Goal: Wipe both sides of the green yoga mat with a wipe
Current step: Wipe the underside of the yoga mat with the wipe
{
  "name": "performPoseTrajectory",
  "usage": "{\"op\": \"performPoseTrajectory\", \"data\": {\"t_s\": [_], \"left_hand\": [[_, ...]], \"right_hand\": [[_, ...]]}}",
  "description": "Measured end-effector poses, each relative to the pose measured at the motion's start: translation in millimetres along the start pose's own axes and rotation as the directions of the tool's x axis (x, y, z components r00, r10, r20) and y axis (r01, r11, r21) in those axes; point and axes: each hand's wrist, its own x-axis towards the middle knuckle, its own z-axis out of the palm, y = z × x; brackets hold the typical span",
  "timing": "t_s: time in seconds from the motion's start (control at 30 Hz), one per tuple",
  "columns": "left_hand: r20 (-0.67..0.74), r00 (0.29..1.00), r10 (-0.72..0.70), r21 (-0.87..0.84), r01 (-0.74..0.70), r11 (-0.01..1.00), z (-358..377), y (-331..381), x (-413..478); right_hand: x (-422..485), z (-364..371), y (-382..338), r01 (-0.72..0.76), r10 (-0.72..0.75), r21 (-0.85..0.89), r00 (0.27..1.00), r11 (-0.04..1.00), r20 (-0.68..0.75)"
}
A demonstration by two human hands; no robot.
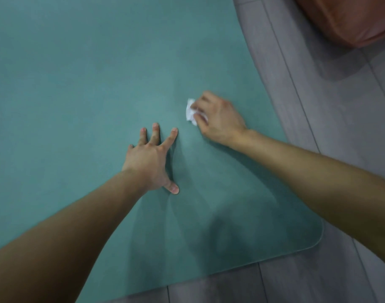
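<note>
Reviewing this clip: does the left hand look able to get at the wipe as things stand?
Probably yes. The left hand lies flat on the mat, with bare mat between it and the wipe, though the right hand grips it.

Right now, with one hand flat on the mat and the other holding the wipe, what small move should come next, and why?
Probably slide the right hand and its crumpled wipe in a stroke across the green yoga mat. The wipe seems to lie against the mat, and the left hand, fingers spread flat, pins it down, so a stroke should not drag it.
</note>
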Motion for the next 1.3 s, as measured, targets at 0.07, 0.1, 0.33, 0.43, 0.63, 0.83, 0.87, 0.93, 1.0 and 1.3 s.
{"op": "performPoseTrajectory", "data": {"t_s": [0.07,0.1,0.33,0.43,0.63,0.83,0.87,0.93,1.0,1.3], "left_hand": [[-0.003,1.000,-0.005,-0.012,0.005,1.000,1,1,2],[0.004,1.000,-0.008,-0.019,0.008,1.000,1,1,3],[0.007,1.000,-0.022,-0.041,0.023,0.999,-1,1,6],[-0.011,1.000,-0.026,-0.063,0.025,0.998,0,-1,4],[-0.004,1.000,-0.013,-0.073,0.013,0.997,0,-1,8],[0.002,1.000,-0.029,-0.098,0.029,0.995,-2,-2,5],[0.000,1.000,-0.030,-0.102,0.030,0.994,-2,-2,4],[-0.010,0.999,-0.038,-0.115,0.036,0.993,0,-4,3],[-0.019,0.999,-0.038,-0.124,0.036,0.992,1,-5,5],[-0.037,0.987,-0.155,-0.289,0.138,0.947,12,-9,-5]], "right_hand": [[-13,-4,8,0.215,-0.213,-0.010,0.970,0.976,0.115],[-5,-13,22,0.249,-0.242,-0.051,0.963,0.967,0.121],[42,-43,56,-0.369,0.338,-0.146,0.920,0.918,-0.200],[-41,-6,-26,0.082,-0.086,0.074,0.995,0.994,0.054],[-8,-33,54,0.051,-0.059,-0.108,0.995,0.993,-0.076],[9,-40,56,-0.363,0.336,-0.125,0.921,0.923,-0.197],[-14,-35,35,-0.275,0.260,-0.089,0.953,0.957,-0.152],[-80,-20,-7,0.039,-0.039,0.019,0.999,0.999,0.017],[-118,-15,-24,0.280,-0.292,0.103,0.946,0.955,0.138],[40,-35,58,-0.381,0.345,-0.153,0.914,0.912,-0.215]]}}
